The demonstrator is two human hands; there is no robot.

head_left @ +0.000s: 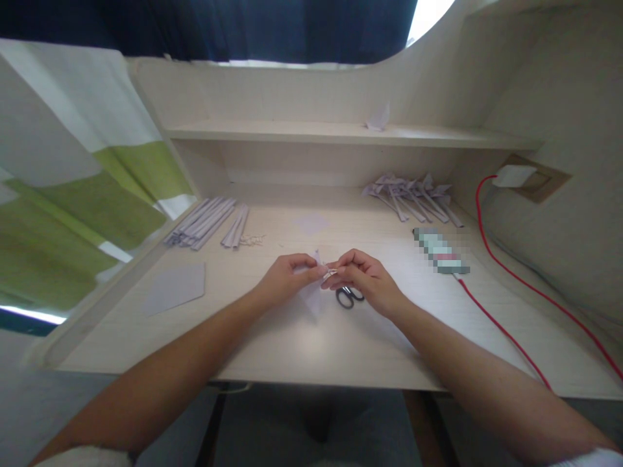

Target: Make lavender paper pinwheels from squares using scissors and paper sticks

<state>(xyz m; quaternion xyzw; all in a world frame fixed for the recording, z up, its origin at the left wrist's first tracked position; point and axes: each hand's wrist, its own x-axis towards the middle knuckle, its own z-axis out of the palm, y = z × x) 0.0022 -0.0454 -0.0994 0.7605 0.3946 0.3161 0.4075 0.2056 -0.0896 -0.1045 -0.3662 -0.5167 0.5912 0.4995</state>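
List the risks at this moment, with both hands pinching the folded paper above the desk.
1. The folded paper piece is held only between the fingertips of the left hand and the right hand; it might slip or tear.
2. The scissors lie directly under the right hand and could be knocked.
3. The red cable runs near the right forearm and may snag.

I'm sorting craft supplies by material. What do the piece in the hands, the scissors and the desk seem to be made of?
The folded piece pinched by the left hand and right hand looks like thin pale paper, matte, creased. The scissors show glossy black handles, probably plastic; the blades are hidden. The desk looks like pale wood-grain laminate with a faint sheen.
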